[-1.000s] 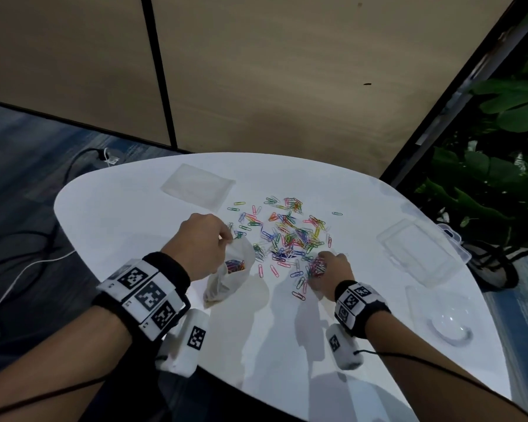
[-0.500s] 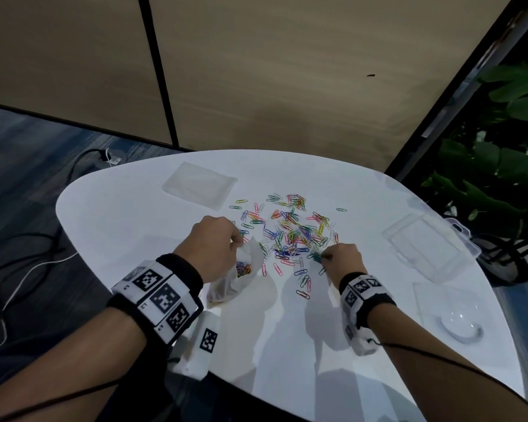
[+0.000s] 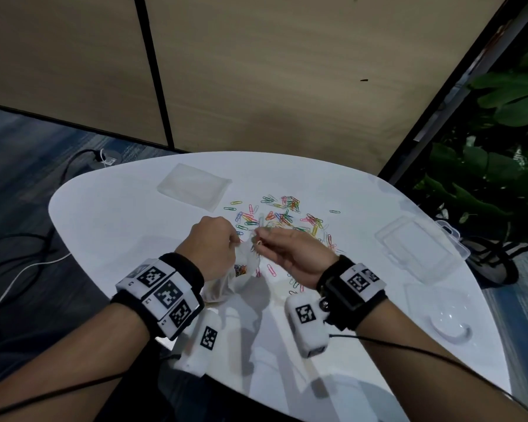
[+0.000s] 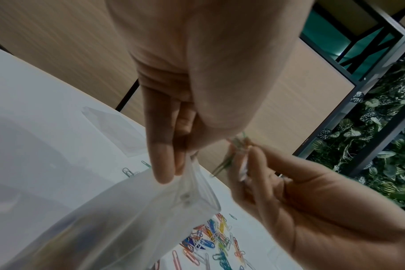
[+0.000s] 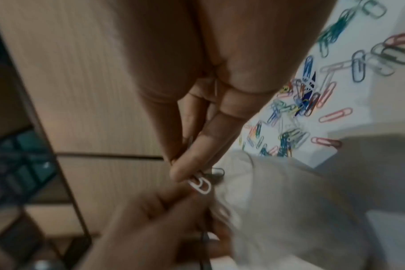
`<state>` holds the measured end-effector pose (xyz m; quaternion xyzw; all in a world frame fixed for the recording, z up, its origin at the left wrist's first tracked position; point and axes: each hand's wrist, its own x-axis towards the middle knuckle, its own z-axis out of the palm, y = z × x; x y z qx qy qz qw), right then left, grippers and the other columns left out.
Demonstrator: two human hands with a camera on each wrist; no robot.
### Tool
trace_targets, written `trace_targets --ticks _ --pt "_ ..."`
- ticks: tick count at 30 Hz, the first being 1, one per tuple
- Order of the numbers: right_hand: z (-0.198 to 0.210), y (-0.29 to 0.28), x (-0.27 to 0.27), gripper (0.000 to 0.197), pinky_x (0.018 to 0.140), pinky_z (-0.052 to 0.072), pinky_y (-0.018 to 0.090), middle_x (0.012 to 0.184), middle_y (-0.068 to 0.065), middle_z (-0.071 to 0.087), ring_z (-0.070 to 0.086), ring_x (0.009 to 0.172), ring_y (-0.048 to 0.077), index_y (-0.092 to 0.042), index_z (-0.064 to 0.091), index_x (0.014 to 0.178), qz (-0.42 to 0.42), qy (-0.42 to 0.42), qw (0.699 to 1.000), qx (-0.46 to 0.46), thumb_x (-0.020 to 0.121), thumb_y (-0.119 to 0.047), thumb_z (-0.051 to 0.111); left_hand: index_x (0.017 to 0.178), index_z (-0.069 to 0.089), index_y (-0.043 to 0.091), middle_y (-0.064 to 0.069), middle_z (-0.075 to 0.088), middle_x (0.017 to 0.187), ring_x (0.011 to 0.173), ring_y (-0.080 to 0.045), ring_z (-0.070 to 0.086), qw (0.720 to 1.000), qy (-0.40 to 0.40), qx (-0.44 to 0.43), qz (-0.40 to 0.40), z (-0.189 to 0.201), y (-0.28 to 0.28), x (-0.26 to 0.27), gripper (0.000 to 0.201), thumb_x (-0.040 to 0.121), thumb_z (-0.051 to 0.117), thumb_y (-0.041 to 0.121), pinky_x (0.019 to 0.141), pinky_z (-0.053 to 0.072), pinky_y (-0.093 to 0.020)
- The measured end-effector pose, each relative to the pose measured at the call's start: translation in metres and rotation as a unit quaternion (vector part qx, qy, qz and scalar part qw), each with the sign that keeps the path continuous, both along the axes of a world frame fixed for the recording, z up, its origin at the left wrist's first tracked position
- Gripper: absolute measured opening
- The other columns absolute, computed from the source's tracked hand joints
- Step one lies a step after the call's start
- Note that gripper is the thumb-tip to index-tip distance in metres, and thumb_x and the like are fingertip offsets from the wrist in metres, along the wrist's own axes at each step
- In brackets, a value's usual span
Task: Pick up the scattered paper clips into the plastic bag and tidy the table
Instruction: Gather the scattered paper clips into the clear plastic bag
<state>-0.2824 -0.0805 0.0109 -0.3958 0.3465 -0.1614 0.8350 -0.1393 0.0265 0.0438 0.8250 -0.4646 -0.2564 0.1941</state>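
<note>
My left hand [image 3: 217,248] pinches the rim of a small clear plastic bag [image 3: 241,278] and holds its mouth up; the bag [image 4: 136,219] has several coloured clips at its bottom. Palm up, my right hand [image 3: 290,254] pinches a few paper clips [image 3: 258,240] just above the bag's mouth. In the right wrist view a white clip [image 5: 200,185] sticks out below my fingertips [image 5: 185,169]. Many coloured paper clips [image 3: 284,214] lie scattered on the white table [image 3: 119,223] beyond both hands.
A flat clear bag [image 3: 194,188] lies at the table's far left. A clear plastic box [image 3: 418,248] and a clear round lid [image 3: 445,324] sit at the right. Wooden wall panels stand behind, plants [image 3: 500,147] at right, cables [image 3: 19,263] on the floor at left.
My right hand lifted off the clip pile, turned palm up and carried a pinch of clips left to the bag's mouth. My left hand kept hold of the bag.
</note>
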Motion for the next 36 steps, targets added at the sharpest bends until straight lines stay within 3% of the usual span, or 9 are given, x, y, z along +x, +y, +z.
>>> trace_targets --ticks 4,7,12,18,21,24,26,30,36 --pt "-0.013 0.023 0.010 0.011 0.072 0.059 0.022 0.082 0.012 0.072 0.071 0.067 0.017 0.009 0.071 0.093 0.032 0.120 0.972 -0.198 0.086 0.001 0.069 0.102 0.075 0.015 -0.011 0.073 0.094 0.085 -0.032 0.071 1.000 0.003 -0.012 0.010 0.000 0.000 -0.001 0.024 0.092 0.054 0.010 0.086 0.058 -0.038" --pt "-0.020 0.027 0.013 0.014 0.078 0.059 0.028 0.080 0.006 0.075 0.072 0.073 0.015 -0.006 0.077 0.093 0.054 0.235 0.877 -0.416 0.083 -0.003 0.068 0.102 0.075 0.016 -0.004 0.070 0.085 0.085 -0.030 0.071 1.000 0.000 -0.011 0.005 -0.001 0.000 -0.002 0.024 0.092 0.054 0.010 0.086 0.058 -0.037" --pt "-0.010 0.032 0.018 0.032 0.082 0.052 0.027 0.093 0.006 0.075 0.067 0.082 0.019 -0.015 0.075 0.105 0.220 0.274 0.741 -0.572 0.087 -0.003 0.051 0.099 0.076 0.019 0.005 0.055 0.064 0.085 -0.027 0.070 1.000 -0.012 -0.002 -0.020 -0.001 0.000 -0.003 0.026 0.091 0.053 0.009 0.085 0.057 -0.036" --pt "0.003 0.003 0.001 0.023 0.072 0.062 0.039 0.086 0.013 0.072 0.069 0.073 0.023 0.001 0.072 0.100 0.079 0.206 0.902 -0.371 0.086 0.010 0.057 0.102 0.075 0.017 -0.008 0.072 0.088 0.086 -0.028 0.071 1.000 -0.003 -0.010 0.000 -0.001 0.007 0.010 0.025 0.093 0.053 0.009 0.087 0.057 -0.034" --pt "-0.021 -0.027 -0.032 0.044 0.072 0.062 0.041 0.091 0.008 0.068 0.070 0.072 0.021 -0.011 0.063 0.117 0.118 0.393 0.835 -0.367 0.077 -0.009 0.080 0.104 0.074 0.013 -0.011 0.072 0.096 0.089 -0.031 0.070 1.000 0.010 -0.011 0.019 0.000 0.012 0.020 0.023 0.093 0.054 0.008 0.087 0.058 -0.036" --pt "-0.062 -0.032 -0.057 0.090 0.083 0.058 0.035 0.127 0.012 0.058 0.068 0.091 0.024 -0.017 0.041 0.140 0.210 0.540 0.741 -0.339 0.065 -0.026 0.090 0.105 0.073 0.013 -0.012 0.071 0.098 0.090 -0.032 0.070 0.999 0.005 -0.010 0.036 0.001 0.020 0.030 0.022 0.093 0.055 0.009 0.087 0.058 -0.038" --pt "-0.084 -0.024 -0.057 0.091 0.090 0.054 0.033 0.128 0.011 0.055 0.063 0.104 0.025 -0.018 0.043 0.139 0.185 0.539 0.730 -0.378 0.062 -0.032 0.089 0.105 0.073 0.013 -0.012 0.071 0.097 0.082 -0.029 0.072 0.999 -0.001 -0.009 0.041 0.001 0.026 0.037 0.021 0.093 0.056 0.010 0.084 0.059 -0.037" --pt "-0.102 -0.020 -0.030 0.062 0.080 0.057 0.029 0.099 0.006 0.065 0.065 0.080 0.018 -0.012 0.058 0.125 0.084 0.459 0.759 -0.454 0.068 -0.019 0.082 0.101 0.071 0.013 -0.008 0.069 0.090 0.068 -0.025 0.073 0.999 -0.005 -0.011 0.037 0.002 0.032 0.042 0.017 0.095 0.055 0.013 0.077 0.060 -0.032" --pt "-0.119 -0.034 0.001 0.058 0.104 0.040 0.026 0.145 0.007 0.037 0.052 0.123 0.026 -0.024 0.050 0.141 0.153 0.429 0.686 -0.568 0.087 -0.012 0.068 0.107 0.073 0.012 -0.010 0.072 0.096 0.088 -0.029 0.070 0.999 -0.005 -0.016 0.031 -0.002 0.031 0.042 0.024 0.094 0.053 0.010 0.086 0.058 -0.036"
